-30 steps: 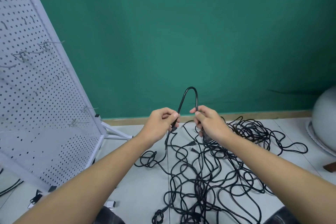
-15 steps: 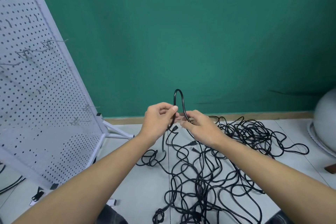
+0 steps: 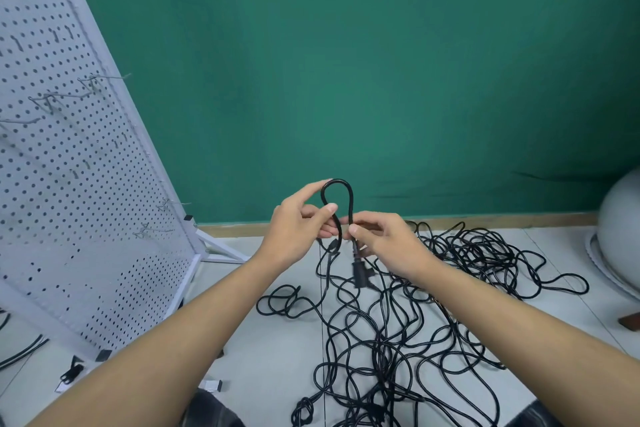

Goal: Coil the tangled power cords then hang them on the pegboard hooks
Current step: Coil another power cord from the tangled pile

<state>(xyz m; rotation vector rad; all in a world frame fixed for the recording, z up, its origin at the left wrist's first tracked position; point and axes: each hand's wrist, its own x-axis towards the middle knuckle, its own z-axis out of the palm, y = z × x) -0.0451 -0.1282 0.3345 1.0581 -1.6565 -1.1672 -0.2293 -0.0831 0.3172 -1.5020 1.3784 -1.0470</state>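
Note:
A tangle of black power cords sprawls over the pale floor in front of me. One cord end is lifted and bent into a small upright loop. My left hand pinches the loop's left strand between thumb and fingers. My right hand pinches the right strand just below the loop, and a black plug dangles under it. The white pegboard leans at the left with several wire hooks on it, all bare.
A green wall closes the back. The pegboard's white foot reaches toward the cords. A grey rounded object stands at the right edge. Small black clips and more cable lie at the lower left.
The bend of cord has been folded tighter into a small closed loop. My hands have drawn close together, and the plug now hangs below my right hand.

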